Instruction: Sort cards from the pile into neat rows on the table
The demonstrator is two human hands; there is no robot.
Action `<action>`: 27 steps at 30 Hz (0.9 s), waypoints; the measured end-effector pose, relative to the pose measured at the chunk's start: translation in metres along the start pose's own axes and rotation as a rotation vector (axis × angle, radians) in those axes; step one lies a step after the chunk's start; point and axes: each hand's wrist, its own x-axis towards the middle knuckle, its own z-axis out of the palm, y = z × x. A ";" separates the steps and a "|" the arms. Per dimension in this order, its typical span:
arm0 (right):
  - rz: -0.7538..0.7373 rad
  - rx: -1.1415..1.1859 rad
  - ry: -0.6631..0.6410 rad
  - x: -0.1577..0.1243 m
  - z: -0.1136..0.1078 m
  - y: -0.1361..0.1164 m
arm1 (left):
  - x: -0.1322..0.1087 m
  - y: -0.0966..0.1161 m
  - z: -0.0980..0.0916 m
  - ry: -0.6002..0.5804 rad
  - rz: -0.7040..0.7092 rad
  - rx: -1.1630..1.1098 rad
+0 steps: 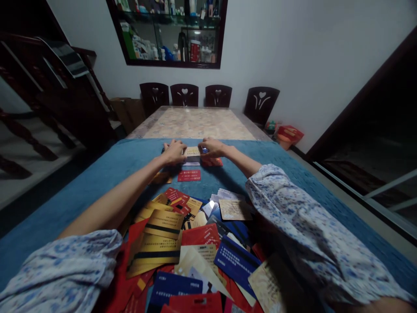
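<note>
Both arms reach forward over a blue cloth. My left hand (pixel 175 152) has its fingers curled at the left edge of a pale, cream-coloured card (pixel 192 151), and my right hand (pixel 212 148) pinches at the card's right edge. Below that card, a whitish card edge (pixel 191 164) shows. Red cards (pixel 212 162) lie under my right hand, and dark cards partly show behind my left fingers. Closer in are a single red card (pixel 189 175) with white print and a gold card (pixel 162 178), partly covered by my left forearm.
A large heap of gold, red, blue and white cards (pixel 163 243) spreads across the near blue cloth (pixel 107 182). Beyond it lies the bare stone-patterned tabletop (pixel 202 121). Several dark chairs (pixel 261 102) line the far end. A red box (pixel 289 132) stands on the floor at right.
</note>
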 end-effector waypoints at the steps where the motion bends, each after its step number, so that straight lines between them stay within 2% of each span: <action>1: 0.006 -0.005 -0.003 0.003 0.000 0.000 | 0.003 -0.002 0.001 0.000 -0.004 -0.001; 10: 0.050 -0.008 -0.053 0.028 0.003 0.006 | 0.027 -0.015 0.011 -0.008 -0.029 0.014; 16: 0.106 -0.024 -0.081 0.036 0.010 0.008 | 0.041 -0.017 0.020 -0.029 -0.059 0.016; 27: 0.105 -0.080 -0.113 0.046 0.019 0.005 | 0.051 -0.022 0.030 -0.085 -0.064 0.005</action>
